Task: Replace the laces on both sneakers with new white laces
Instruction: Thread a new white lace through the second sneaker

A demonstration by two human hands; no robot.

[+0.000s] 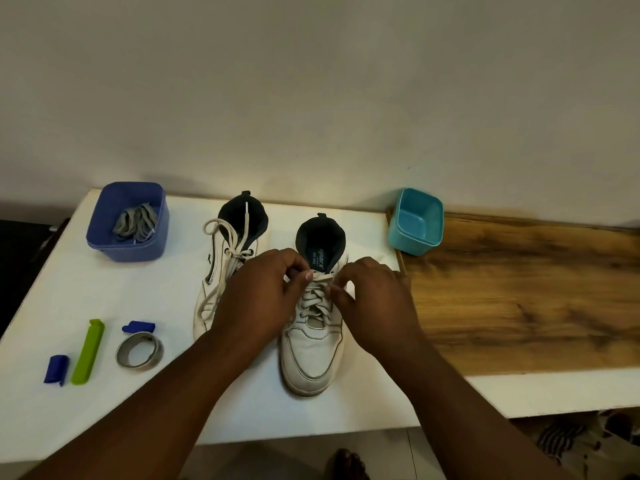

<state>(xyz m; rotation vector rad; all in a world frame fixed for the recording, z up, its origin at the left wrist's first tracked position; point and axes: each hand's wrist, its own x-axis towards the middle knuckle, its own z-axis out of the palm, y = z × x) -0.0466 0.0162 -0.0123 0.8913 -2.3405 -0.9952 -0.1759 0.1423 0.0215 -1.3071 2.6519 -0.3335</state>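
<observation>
Two white sneakers stand side by side on the white table (pixel 138 299), toes toward me. The right sneaker (pixel 313 355) is laced with a white lace (pixel 315 299). My left hand (pixel 259 296) pinches the lace at the top eyelets, and my right hand (pixel 374 296) pinches it on the other side. The left sneaker (pixel 225 258), partly hidden by my left arm, carries a loose white lace (pixel 221 226) whose ends trail over its collar and side. A blue tub (pixel 104 216) at the back left holds grey laces (pixel 136 221).
An empty teal tub (pixel 417 221) stands at the back right beside a wooden board (pixel 519 292). At front left lie a green clip (pixel 88 351), two blue pieces (pixel 55 369) (pixel 138 326) and a grey ring (pixel 139 349). A wall rises behind the table.
</observation>
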